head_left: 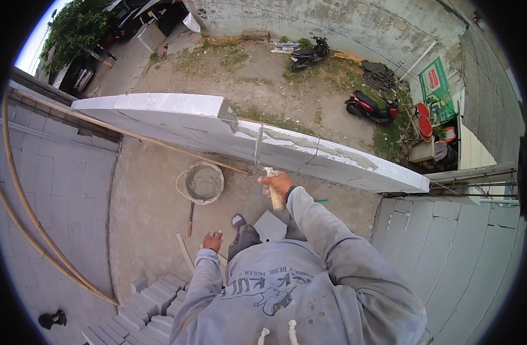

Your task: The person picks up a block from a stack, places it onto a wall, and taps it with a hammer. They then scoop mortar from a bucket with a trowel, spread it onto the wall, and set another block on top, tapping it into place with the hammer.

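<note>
My right hand [279, 184] is closed around the pale handle of a trowel [275, 198]. Its narrow-looking metal blade points away from me, against the near side of a low wall of light grey blocks [177, 118]. Wet mortar [286, 138] lies along the wall's lower right stretch, while a higher course of blocks stands to the left. My left hand [213, 240] hangs low by my body, fingers loosely bent and slightly apart, with nothing visible in it. Ahead of it stands a bucket of mortar [204, 183] on the floor.
Stacked grey blocks [151, 302] lie at lower left, and a single block [270, 226] is by my feet. A long wooden strip [160, 142] slants along the wall. Bamboo poles [36, 230] lean at left. Beyond the wall are two motor scooters [371, 107] on bare ground.
</note>
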Demonstrator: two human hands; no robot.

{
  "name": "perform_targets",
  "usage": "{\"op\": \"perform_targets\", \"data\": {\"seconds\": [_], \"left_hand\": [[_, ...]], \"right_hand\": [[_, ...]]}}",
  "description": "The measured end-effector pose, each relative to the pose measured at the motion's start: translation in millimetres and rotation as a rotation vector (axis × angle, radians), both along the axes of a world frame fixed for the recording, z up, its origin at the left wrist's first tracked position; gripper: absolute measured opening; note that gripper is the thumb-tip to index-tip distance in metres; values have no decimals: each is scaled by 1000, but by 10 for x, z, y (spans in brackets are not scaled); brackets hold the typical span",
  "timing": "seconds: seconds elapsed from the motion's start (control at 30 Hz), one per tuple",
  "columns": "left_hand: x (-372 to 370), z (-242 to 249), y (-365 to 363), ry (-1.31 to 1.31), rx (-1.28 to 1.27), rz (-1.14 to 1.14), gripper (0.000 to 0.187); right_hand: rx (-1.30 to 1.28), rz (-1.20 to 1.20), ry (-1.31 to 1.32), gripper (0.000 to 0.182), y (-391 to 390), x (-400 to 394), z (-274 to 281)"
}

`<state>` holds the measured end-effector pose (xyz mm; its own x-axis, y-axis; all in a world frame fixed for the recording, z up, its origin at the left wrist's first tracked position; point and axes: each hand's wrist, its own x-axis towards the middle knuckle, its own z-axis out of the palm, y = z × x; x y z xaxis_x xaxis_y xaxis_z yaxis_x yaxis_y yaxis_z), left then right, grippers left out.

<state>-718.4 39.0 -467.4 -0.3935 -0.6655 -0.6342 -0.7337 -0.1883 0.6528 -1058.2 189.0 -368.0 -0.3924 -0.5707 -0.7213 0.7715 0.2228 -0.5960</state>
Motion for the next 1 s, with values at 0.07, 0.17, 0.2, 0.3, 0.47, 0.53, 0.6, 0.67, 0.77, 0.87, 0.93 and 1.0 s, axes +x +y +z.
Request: {"op": "perform_targets", "data": {"seconds": [0.07,0.17,0.2,0.3,0.47,0.53,0.6,0.67,0.77,0.87,0.93,1.0], "left_hand": [[375,-177,-265,-8,-19,-12,39],[741,-103,-608,-53,-43,-142,39],[804,49,-597,-51,-11,-68,38],[1155,253,-666,-93,29,27,36],[1672,-218,-1072,-373,53,-171,34],[1624,-568,-1282,-409,16,-217,28],[1187,-512,-1227,-331,30,-112,26],[510,-370,-1115,-186,93,-66,27],[-487,-120,-735,50,74,-128,30],[-1304,299,-174,110,43,-292,38],[-1555,298,202,234,-21,-474,40],[-1716,609,670,135,2,-545,41]], "right_hand": [[17,-115,1,19,-411,2,37],[-76,-291,-52,18,-1056,126,-50],[-85,-330,-67,18,-1271,193,-56],[-50,-288,106,23,-1699,504,-171],[139,46,313,26,-958,894,-347],[238,154,360,27,-397,910,-323],[342,158,399,32,227,820,-286],[536,151,521,36,866,666,-270],[888,90,703,37,1731,309,-120],[1063,23,794,41,2347,-139,-265],[1085,-2,775,43,2493,-436,-370],[1089,-109,838,46,2532,-661,-528]]}}
